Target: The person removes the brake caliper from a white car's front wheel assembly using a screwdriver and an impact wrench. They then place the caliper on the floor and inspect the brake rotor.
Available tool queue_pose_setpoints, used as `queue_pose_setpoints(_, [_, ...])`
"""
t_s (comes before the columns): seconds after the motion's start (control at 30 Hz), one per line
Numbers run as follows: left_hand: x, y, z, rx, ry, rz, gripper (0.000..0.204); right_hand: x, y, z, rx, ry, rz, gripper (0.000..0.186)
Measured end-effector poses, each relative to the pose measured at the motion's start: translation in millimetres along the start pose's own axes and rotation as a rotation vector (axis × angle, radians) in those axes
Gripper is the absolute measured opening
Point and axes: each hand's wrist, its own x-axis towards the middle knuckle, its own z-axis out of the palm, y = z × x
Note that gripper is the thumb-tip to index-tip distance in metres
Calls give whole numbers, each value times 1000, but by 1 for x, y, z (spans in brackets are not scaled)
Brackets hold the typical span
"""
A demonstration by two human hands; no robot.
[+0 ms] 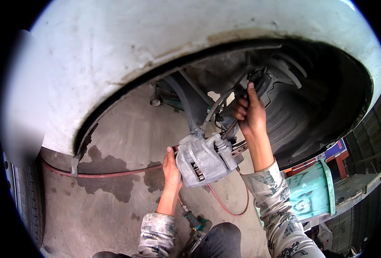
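Fingers of the left hand (172,173) are mostly out of sight along the left edge of a grey brake caliper (202,164), so I can't tell how firmly they close on it; only the thumb shows plainly, upright beside the metal. The caliper sits just below mid-frame, immediately right of that hand, the nearer one, its long axis running roughly across. The right hand (256,117) is above and right of it, in the wheel arch (310,124), fingers curled, thumb pointing up among dark parts (265,81); shadow hides whether they grip anything. The caliper's underside is also hidden, and the lower edge cuts off both patterned sleeves (276,202).
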Motion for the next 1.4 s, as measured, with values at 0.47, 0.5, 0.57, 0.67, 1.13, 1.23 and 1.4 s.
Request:
queue_pose_setpoints(0.47, [9, 7, -9, 159, -31, -82, 64, 0, 11, -26, 131, -6, 22, 40])
queue_pose_setpoints(0.5, [11, 4, -9, 163, -45, -74, 64, -2, 12, -27, 144, 25, -12, 40])
queue_pose_setpoints(0.57, [9, 5, -11, 166, -93, -87, 63, -9, 11, -23, 134, 3, -44, 41])
queue_pose_setpoints(0.67, [6, 14, -9, 170, -134, -112, 61, -11, 11, -24, 152, -67, -29, 41])
queue_pose_setpoints(1.13, [6, 24, -5, 199, -224, -151, 59, -17, -10, 3, -59, -155, -159, 37])
queue_pose_setpoints(1.23, [8, 29, -6, 177, -277, -114, 58, -15, -20, 5, -35, -210, -88, 36])
queue_pose_setpoints(1.4, [-3, 29, -10, 97, -169, -166, 55, -58, -24, 23, -151, -100, -432, 36])
